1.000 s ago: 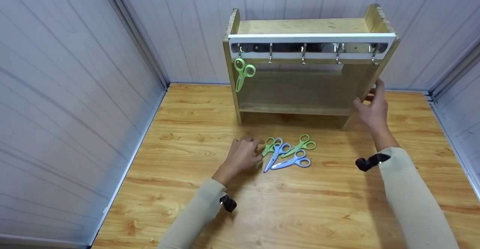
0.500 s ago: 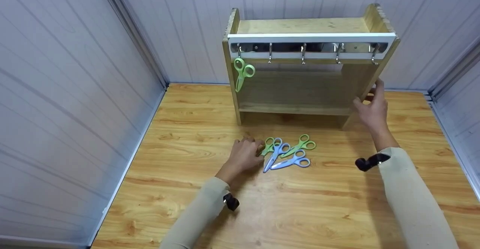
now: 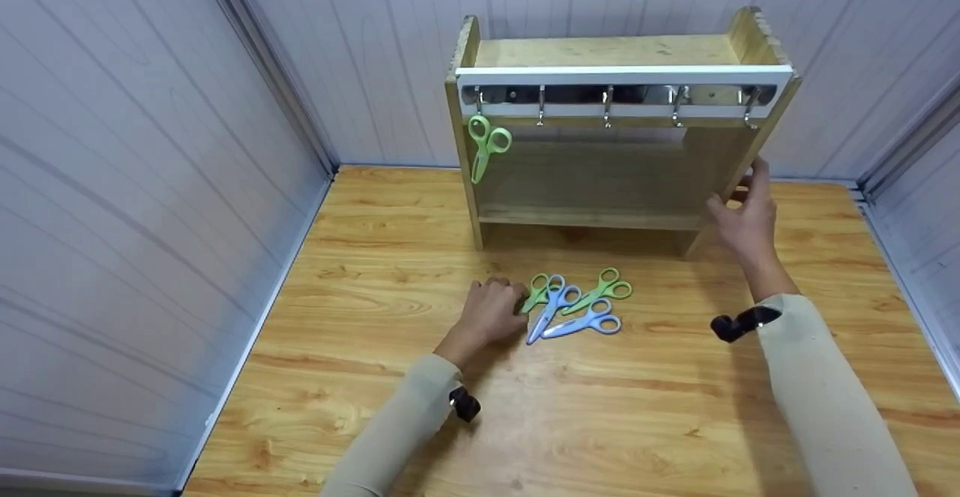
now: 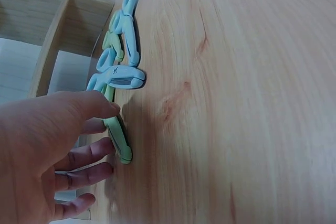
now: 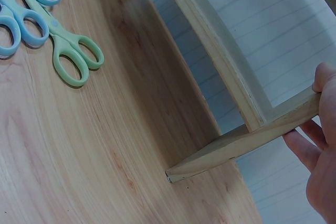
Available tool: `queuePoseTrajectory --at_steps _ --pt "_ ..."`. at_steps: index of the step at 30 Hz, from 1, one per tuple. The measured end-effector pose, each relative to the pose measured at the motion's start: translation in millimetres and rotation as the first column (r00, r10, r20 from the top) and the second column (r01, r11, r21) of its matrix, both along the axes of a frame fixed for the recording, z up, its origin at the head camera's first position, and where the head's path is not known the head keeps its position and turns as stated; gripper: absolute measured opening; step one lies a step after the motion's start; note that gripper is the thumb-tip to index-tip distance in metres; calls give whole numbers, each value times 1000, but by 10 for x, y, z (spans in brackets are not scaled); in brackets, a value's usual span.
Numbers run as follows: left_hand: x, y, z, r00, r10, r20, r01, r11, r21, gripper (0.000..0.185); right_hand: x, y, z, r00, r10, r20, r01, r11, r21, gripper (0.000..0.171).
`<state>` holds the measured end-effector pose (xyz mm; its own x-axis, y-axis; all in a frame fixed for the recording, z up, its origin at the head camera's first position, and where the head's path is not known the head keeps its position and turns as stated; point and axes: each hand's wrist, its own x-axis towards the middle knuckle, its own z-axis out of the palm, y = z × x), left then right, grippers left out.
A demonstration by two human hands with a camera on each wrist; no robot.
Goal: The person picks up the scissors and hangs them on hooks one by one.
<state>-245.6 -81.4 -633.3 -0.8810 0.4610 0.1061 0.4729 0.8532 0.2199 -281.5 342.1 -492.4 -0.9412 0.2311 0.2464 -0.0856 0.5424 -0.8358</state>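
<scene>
On the table: a wooden table (image 3: pixel 600 407) carries a wooden rack (image 3: pixel 600 55) at the back, with a rail of hooks (image 3: pixel 607 103) across its front
Hung already: one green pair of scissors (image 3: pixel 486 145) on the leftmost hook
Loose scissors: four pairs, green and blue, lie touching in a heap (image 3: pixel 574 306) in front of the rack
Left hand (image 3: pixel 491 313): fingers loosely bent, thumb and fingertips touching the nearest green pair (image 4: pixel 116 135); no firm pinch yet
Right hand (image 3: pixel 742 216): thumb and fingers clasp the rack's right side panel (image 5: pixel 252 140)
Doing it well: probably pinch one green handle; lift clear of neighbours; keep the rack braced
</scene>
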Motion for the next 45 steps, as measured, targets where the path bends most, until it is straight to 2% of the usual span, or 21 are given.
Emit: queuePoseTrajectory --at_steps 4,7,19,28,32,37,45 --pt "-36 -7 -115 999 5 -52 -7 999 -43 14 4 -4 -5 1000 -3 -10 3 1000 1 81" --pt "-40 -4 -127 998 8 -66 -11 999 -47 13 -1 -2 -10 1000 -2 -9 2 1000 0 81" --pt "-45 5 -107 1000 27 0 -27 999 -35 9 -10 0 -6 1000 3 12 -3 1000 -3 81" --pt "-73 -12 -160 999 29 17 -29 999 -13 20 14 -11 12 999 12 33 -11 1000 -18 81" --pt "-84 -35 -189 999 24 30 -24 1000 19 22 13 -18 16 1000 1 15 -1 1000 -20 81" --pt "-68 -51 -173 999 27 40 -29 999 37 24 -3 -14 4 1000 1 7 -1 1000 -25 81" --pt "-43 -65 -140 993 58 104 -66 995 78 28 -9 4 0 1000 -5 21 5 1000 -12 81"
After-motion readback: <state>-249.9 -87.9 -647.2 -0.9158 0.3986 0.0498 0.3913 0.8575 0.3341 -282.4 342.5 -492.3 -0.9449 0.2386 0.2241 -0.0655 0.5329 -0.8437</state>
